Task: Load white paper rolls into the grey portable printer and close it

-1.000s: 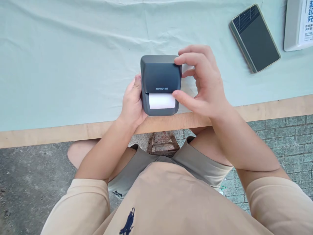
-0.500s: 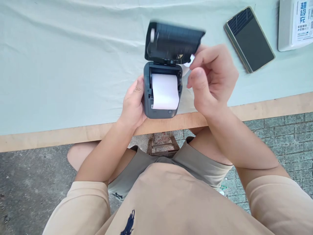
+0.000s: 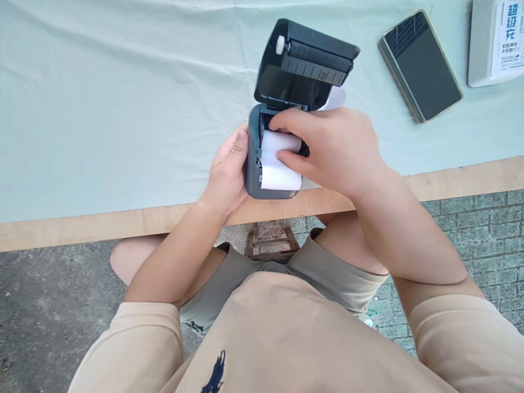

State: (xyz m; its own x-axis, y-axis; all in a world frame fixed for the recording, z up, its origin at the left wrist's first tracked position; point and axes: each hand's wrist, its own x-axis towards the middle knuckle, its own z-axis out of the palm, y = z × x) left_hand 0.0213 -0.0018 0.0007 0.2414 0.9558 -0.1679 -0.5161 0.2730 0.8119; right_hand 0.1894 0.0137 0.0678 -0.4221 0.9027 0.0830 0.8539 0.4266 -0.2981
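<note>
A small dark label printer (image 3: 273,194) is held over the table's front edge, its hinged lid (image 3: 305,60) standing up. My left hand (image 3: 229,169) wraps round the printer's left side. Inside the printer lies a white paper roll (image 3: 280,172), its free end hanging toward the front. My right hand (image 3: 335,144) reaches in from the right, thumb and forefinger on the roll from both sides. Its other fingers are curled and partly hidden. Behind the lid, part of a white object (image 3: 335,98) shows; its kind I cannot make out.
A smartphone (image 3: 426,68) lies on the pale cloth (image 3: 123,109) at the right. Beyond it, at the edge of view, is a white box with a printed label (image 3: 489,49). The table's wooden front edge (image 3: 90,222) runs across, with a wooden stool frame (image 3: 272,245) below.
My right hand has moved from beside the lid down into the printer, onto the paper roll. The lid has shifted a little up and right, and the printer slightly right.
</note>
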